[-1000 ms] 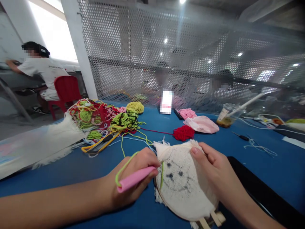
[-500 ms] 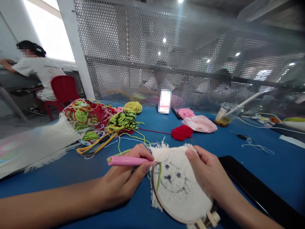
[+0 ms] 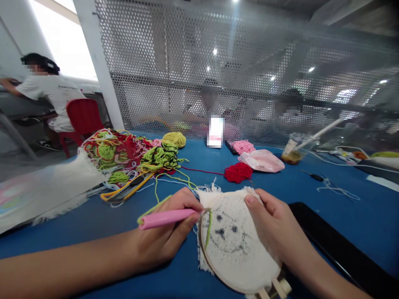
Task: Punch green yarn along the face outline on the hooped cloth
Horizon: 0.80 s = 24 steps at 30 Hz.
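Pink needle tool [image 3: 168,219], qty. one: grasped between thumb and fingers of the left grip [image 3: 170,232], metal tip at the far left edge of the cloth [image 3: 230,261]. Relative to the preceding frame, the handle's rear end has dropped; the handle now slopes instead of lying nearly level. Right grip [image 3: 274,220]: grasping the cloth at its far right edge, thumb on top. One hoop [image 3: 227,284] frames the cloth, near centre of the scene, practically unmoved. Cloth markings: one green yarn line [image 3: 208,230], three dark spots. Farther out on the tabletop [image 3: 349,216]: one red yarn bundle [image 3: 238,172], one yellow ball [image 3: 173,140], one pink bundle [image 3: 243,147]. Far right: one cup [image 3: 292,151], one straw [image 3: 321,135]. Far left: one person [image 3: 59,93], one red chair [image 3: 83,116].
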Tool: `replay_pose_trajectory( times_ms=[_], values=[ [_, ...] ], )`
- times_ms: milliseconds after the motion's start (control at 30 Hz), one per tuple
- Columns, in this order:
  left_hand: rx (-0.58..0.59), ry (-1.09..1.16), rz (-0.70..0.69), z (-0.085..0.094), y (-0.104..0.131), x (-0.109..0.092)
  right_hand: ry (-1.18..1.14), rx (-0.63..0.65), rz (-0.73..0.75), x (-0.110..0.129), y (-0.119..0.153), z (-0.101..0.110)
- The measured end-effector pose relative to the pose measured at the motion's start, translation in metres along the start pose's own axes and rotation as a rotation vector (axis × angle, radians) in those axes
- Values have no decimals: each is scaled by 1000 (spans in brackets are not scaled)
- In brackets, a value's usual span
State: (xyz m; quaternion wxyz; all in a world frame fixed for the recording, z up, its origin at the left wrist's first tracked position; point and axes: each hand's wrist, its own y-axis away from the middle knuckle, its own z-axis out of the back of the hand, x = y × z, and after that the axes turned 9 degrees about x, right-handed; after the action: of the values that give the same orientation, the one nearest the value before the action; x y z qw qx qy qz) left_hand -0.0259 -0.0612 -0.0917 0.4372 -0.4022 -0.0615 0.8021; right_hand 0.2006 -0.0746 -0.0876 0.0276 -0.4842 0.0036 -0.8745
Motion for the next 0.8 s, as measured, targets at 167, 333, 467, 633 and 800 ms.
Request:
replay_pose_trajectory(
  times_ms=[167,333,467,633,800],
  values=[
    [73,-44,-54,-3,-2,0,34,-1,25,4,2,1],
    [158,-70,11,-4,-9,0,53,-3,41,8,3,1],
    [183,-47,49,-6,-14,1,53,5,44,9,3,0],
    [91,34,31,-4,-9,3,28,9,5,2,0,-1],
    [3,103,36,-1,-2,5,-14,29,-6,-2,-1,-1]
  ],
)
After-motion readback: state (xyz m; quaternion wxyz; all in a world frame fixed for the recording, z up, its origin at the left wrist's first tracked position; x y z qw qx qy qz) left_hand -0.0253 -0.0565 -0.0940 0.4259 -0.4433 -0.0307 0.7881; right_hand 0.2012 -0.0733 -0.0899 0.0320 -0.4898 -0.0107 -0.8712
